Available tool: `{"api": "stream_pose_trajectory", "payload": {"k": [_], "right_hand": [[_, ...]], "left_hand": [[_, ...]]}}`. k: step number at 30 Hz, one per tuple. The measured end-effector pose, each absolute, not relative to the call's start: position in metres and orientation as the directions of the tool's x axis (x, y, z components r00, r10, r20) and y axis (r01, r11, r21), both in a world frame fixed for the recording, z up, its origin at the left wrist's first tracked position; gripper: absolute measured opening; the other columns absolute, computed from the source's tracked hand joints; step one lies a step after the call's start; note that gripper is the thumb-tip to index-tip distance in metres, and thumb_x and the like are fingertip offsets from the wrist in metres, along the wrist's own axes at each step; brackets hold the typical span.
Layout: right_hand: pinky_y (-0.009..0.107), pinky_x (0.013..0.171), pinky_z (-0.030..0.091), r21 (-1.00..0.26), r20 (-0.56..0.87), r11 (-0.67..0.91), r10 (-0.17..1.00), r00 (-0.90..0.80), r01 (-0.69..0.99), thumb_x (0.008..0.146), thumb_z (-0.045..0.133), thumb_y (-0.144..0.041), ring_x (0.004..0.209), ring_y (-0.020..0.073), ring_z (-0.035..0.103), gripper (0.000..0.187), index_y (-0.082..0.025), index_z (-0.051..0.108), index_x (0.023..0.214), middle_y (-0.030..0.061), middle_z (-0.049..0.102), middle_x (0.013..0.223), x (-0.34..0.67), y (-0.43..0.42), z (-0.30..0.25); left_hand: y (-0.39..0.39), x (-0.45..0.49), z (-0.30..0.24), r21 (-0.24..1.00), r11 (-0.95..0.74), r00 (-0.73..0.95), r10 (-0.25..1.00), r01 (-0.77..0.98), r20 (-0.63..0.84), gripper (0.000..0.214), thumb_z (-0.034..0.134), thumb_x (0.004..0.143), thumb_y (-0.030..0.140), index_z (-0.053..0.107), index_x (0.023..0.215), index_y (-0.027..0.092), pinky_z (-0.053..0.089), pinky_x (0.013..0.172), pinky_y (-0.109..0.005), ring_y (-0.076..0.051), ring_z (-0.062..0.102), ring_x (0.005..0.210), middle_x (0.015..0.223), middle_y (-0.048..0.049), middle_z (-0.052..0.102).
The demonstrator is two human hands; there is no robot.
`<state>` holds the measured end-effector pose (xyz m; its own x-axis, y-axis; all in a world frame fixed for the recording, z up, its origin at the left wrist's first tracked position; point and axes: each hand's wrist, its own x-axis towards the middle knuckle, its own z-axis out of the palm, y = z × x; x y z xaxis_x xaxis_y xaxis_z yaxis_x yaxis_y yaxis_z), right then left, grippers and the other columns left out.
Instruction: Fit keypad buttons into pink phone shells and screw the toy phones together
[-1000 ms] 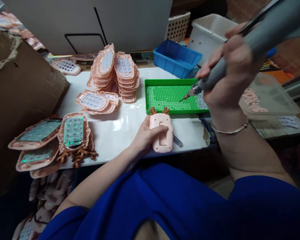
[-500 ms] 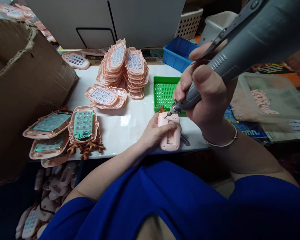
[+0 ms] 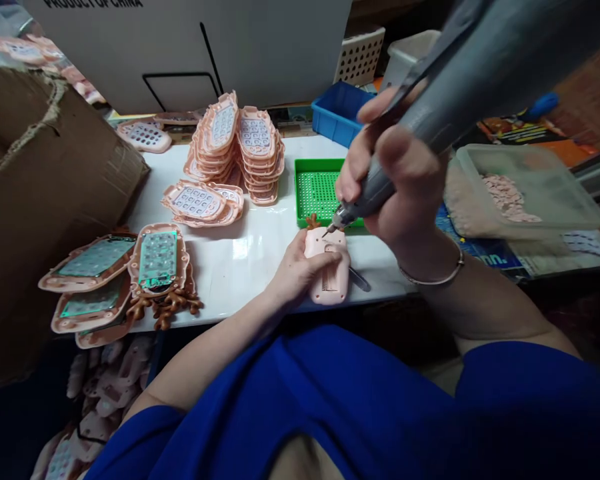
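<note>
My left hand (image 3: 300, 270) is closed around a pink plastic toy phone casing (image 3: 325, 290), its thumb lying across the back beside the open battery recess. Brown antlers (image 3: 313, 221) stick out from the casing's top end. My right hand (image 3: 405, 173) is wrapped round a grey electric screwdriver (image 3: 430, 113), which slants down from the upper right. Its thin bit points at the upper part of the casing; whether the tip touches cannot be made out. A green perforated tray (image 3: 315, 190) lies just behind the casing, partly hidden by my right hand.
Stacked pink shells with keypads (image 3: 260, 143) stand at the back. Shells with green circuit boards (image 3: 157, 260) lie at left by a cardboard box (image 3: 55, 200). A blue bin (image 3: 335, 113) and a clear container of small pink parts (image 3: 510, 193) are toward the right.
The view has shifted slightly, so most things appear a little left and lower. The screwdriver bit has drawn slightly back from the casing. Both hands keep their holds.
</note>
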<state>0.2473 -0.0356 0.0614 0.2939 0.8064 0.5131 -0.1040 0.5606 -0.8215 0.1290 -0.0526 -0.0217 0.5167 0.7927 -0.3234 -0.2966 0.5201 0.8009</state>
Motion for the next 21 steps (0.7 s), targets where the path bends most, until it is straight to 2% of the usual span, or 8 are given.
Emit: {"api": "stream_pose_trajectory", "payload": {"k": [4,7,12,16,21], "right_hand": [[0.028,0.039,0.036,-0.732,0.624,0.676,0.618,0.478,0.082,0.066,0.078,-0.052,0.041,0.0108,0.040,0.032,-0.030,0.061,0.081,-0.0075,0.040,0.056,0.279,-0.024,0.061],[0.029,0.041,0.037,-0.716,0.652,0.668,0.534,0.538,0.206,0.064,0.081,-0.053,0.042,0.0112,0.041,0.033,-0.033,0.062,0.082,-0.0074,0.044,0.057,0.307,-0.010,0.041],[0.030,0.045,0.036,-0.748,0.646,0.602,0.561,0.518,0.280,0.070,0.078,-0.054,0.045,0.0101,0.044,0.031,-0.035,0.058,0.086,-0.0076,0.059,0.072,0.338,0.008,0.008],[0.030,0.048,0.037,-0.783,0.612,0.545,0.593,0.523,0.299,0.071,0.075,-0.057,0.046,0.0107,0.045,0.037,-0.035,0.054,0.092,-0.0081,0.058,0.069,0.346,0.012,-0.001],[0.032,0.048,0.036,-0.782,0.604,0.554,0.562,0.565,0.285,0.068,0.076,-0.058,0.046,0.0102,0.046,0.036,-0.032,0.057,0.083,-0.0064,0.061,0.077,0.342,0.007,0.000]], "left_hand": [[-0.051,0.127,-0.018,0.777,0.559,0.498,0.781,-0.289,-0.377,0.049,0.079,0.058,0.020,0.054,0.099,0.018,0.052,0.067,-0.030,-0.015,0.063,0.069,0.081,0.0010,0.066],[-0.051,0.127,-0.015,0.769,0.566,0.499,0.779,-0.298,-0.380,0.049,0.079,0.057,0.019,0.054,0.099,0.018,0.053,0.067,-0.029,-0.015,0.064,0.069,0.082,0.0005,0.067],[-0.052,0.128,-0.013,0.772,0.574,0.478,0.777,-0.273,-0.409,0.050,0.080,0.056,0.021,0.056,0.099,0.017,0.053,0.065,-0.029,-0.016,0.064,0.068,0.079,0.0001,0.067],[-0.052,0.128,-0.012,0.773,0.577,0.472,0.776,-0.263,-0.418,0.051,0.080,0.055,0.022,0.056,0.100,0.017,0.053,0.064,-0.028,-0.016,0.064,0.069,0.079,0.0005,0.066],[-0.052,0.127,-0.013,0.773,0.576,0.481,0.774,-0.265,-0.412,0.050,0.080,0.058,0.022,0.057,0.102,0.016,0.053,0.066,-0.029,-0.015,0.064,0.069,0.080,0.0000,0.066]]}}
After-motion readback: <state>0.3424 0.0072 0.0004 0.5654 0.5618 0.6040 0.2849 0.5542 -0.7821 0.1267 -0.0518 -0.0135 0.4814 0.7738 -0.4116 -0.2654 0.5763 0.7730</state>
